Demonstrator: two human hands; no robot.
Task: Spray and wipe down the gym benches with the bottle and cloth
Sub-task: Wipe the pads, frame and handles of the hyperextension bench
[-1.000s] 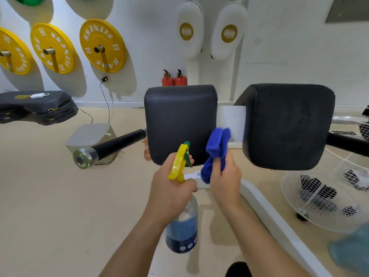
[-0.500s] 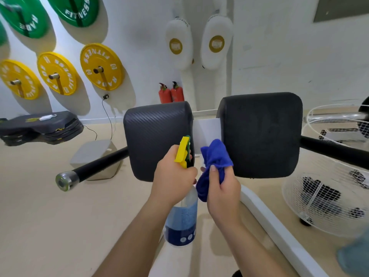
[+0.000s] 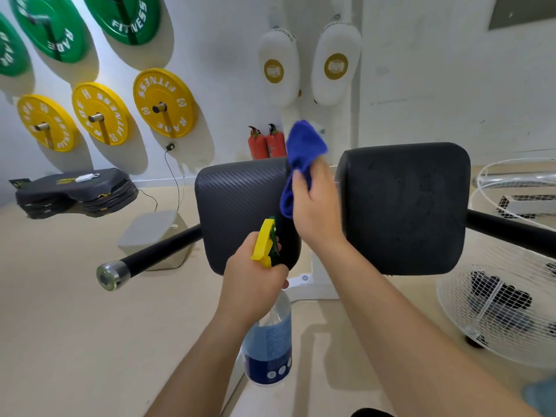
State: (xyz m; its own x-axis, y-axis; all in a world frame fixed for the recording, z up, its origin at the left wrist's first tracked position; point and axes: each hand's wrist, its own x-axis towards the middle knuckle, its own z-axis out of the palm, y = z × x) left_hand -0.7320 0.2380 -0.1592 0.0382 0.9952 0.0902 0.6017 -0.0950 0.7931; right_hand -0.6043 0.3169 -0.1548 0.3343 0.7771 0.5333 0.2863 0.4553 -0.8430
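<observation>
My left hand (image 3: 252, 284) grips the spray bottle (image 3: 267, 350), part full of blue liquid, at the left pad's (image 3: 237, 212) lower right corner, while my right hand (image 3: 316, 212) clutches the cloth (image 3: 301, 152) over its upper right corner, just beside the right pad (image 3: 403, 206).

A white wall (image 3: 421, 70) fills the top of the frame. Green weight plates (image 3: 129, 16) hang at upper left, with yellow weight plates (image 3: 164, 103) on pegs below them. Two white boxing pads (image 3: 278, 70) hang at upper centre above two red fire extinguishers (image 3: 266, 144). On the beige floor (image 3: 75, 326), black stacked platforms (image 3: 75, 191) sit at left, a grey box (image 3: 153, 230) sits nearer centre, and a white wire fan (image 3: 496, 296) sits at lower right.
</observation>
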